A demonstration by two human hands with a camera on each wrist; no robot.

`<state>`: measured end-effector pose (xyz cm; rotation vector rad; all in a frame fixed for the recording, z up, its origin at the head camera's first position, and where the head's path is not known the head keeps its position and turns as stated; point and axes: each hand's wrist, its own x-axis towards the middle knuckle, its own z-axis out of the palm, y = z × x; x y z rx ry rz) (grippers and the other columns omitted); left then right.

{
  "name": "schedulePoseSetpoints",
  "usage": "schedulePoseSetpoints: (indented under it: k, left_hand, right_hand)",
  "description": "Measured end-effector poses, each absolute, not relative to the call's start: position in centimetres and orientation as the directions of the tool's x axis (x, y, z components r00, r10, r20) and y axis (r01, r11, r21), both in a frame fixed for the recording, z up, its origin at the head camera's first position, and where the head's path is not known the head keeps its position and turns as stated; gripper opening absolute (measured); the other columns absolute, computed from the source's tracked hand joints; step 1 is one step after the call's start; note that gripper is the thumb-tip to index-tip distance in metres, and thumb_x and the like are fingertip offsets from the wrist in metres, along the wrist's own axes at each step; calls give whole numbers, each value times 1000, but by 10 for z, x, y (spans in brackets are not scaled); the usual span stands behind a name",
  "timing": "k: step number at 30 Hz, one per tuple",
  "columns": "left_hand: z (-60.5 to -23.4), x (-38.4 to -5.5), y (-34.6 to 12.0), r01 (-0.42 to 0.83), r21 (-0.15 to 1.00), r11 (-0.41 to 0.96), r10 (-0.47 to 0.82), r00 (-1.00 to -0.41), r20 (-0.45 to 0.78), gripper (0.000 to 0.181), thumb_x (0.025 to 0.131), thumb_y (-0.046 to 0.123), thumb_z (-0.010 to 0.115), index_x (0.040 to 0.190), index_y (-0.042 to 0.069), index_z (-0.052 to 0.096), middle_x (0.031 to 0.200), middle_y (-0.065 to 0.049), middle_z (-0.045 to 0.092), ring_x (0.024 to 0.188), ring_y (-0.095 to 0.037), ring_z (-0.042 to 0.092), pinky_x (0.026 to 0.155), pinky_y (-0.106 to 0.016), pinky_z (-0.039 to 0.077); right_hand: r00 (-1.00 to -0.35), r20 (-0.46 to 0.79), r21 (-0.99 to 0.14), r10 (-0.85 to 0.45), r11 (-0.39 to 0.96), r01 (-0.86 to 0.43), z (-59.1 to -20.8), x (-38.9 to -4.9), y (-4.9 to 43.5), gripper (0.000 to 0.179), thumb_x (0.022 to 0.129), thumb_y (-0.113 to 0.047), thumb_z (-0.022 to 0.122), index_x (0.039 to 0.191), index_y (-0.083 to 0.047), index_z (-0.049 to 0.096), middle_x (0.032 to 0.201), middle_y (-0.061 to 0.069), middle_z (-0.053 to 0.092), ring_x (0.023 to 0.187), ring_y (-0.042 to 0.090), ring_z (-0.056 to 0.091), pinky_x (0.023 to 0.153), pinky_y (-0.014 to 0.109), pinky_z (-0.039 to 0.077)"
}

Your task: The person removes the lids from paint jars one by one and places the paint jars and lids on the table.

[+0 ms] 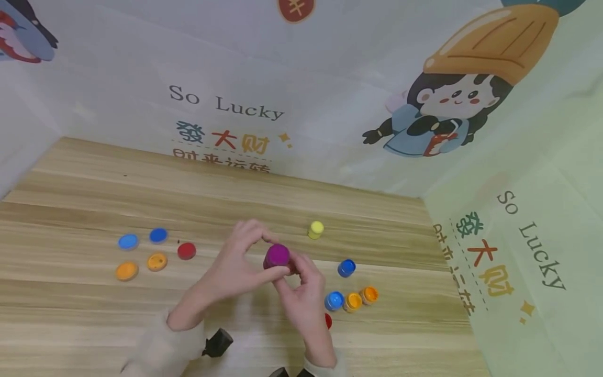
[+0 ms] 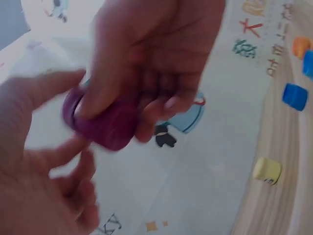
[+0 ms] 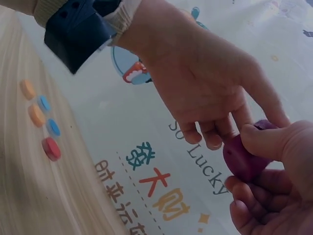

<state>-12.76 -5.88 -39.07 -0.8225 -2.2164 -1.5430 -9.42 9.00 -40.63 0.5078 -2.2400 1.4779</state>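
Both hands hold one small purple pot [image 1: 277,255] above the wooden table. Thumb and index finger of the left hand [image 1: 237,262] pinch it at one end, its other fingers loosely curled in the left wrist view. The right hand [image 1: 303,293] grips the pot's other end, thumb pressed along its side and fingers bent beneath it. In the left wrist view a dark seam rings the purple pot [image 2: 110,127] close to the left hand's fingertips. Seen from the right wrist, the purple pot [image 3: 244,159] turns one rounded end outward; its contents are hidden.
Uncapped pots stand on the right: blue [image 1: 346,268], lighter blue [image 1: 334,301], and two orange [image 1: 353,302]. A red one [image 1: 328,321] is partly behind the right wrist. Beyond the hands stands a yellow pot [image 1: 315,230]. Several round lids, including a red lid [image 1: 186,251], lie left.
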Motion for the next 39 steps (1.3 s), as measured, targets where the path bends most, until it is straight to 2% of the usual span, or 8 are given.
schedulePoseSetpoints:
  k: [3,6,9,14,18,27,35,39]
  left_hand:
    - [-389,-132,-67,631,754,183,388,-751,535,37,70,8,80,105,7,68,99,1,57,98,-17,42,85,-42,33]
    - [-390,-135,-70,639,756,141,426,-729,536,34,70,6,80,103,8,69,99,1,58,98,-17,43,87,-44,33]
    - [-391,-135,-66,636,759,139,377,-743,553,32,67,8,82,94,12,67,94,3,59,95,-16,45,86,-40,34]
    - [-392,-127,-53,610,766,200,214,-791,574,34,63,12,86,84,14,59,86,4,55,85,-14,44,74,-29,37]
    - [-392,-123,-49,591,771,238,171,-807,566,35,64,15,86,84,13,58,87,4,55,87,-14,44,75,-31,37]
    - [-389,-131,-71,611,777,147,435,-746,504,34,71,6,79,103,7,69,99,2,56,100,-17,41,84,-43,35]
    - [-393,-126,-53,623,732,275,185,-781,596,39,59,19,88,82,12,58,84,2,55,85,-15,46,76,-33,35]
    - [-389,-124,-58,603,729,323,270,-797,540,42,63,23,85,96,8,63,95,0,57,95,-18,44,83,-41,30]
  right_hand:
    - [-839,533,-770,-107,351,-534,-406,-95,94,20,82,-5,71,102,-3,68,92,7,66,77,19,57,69,29,50]
    - [-833,539,-762,-125,350,-545,-406,-96,96,20,81,-5,72,101,-3,68,92,7,66,77,19,57,70,28,50]
    - [-829,547,-755,-118,358,-549,-407,-96,95,21,81,-5,72,102,-3,68,93,7,67,78,19,58,70,28,50]
    - [-838,539,-761,-81,379,-526,-408,-95,93,23,82,-7,71,104,-3,68,95,6,67,81,18,60,71,27,51]
    - [-838,540,-759,-82,382,-527,-407,-95,93,23,82,-6,71,105,-3,67,97,6,67,84,18,61,72,27,51]
    - [-811,549,-746,-201,320,-584,-407,-97,100,24,81,-1,71,105,-1,66,96,8,66,79,18,56,71,28,49]
    - [-841,534,-757,-91,391,-523,-410,-94,92,25,80,-6,73,104,-4,68,98,6,67,86,20,63,76,30,52]
    - [-845,527,-776,-95,352,-524,-409,-94,93,23,80,-4,73,103,-3,68,95,7,67,82,20,61,74,30,52]
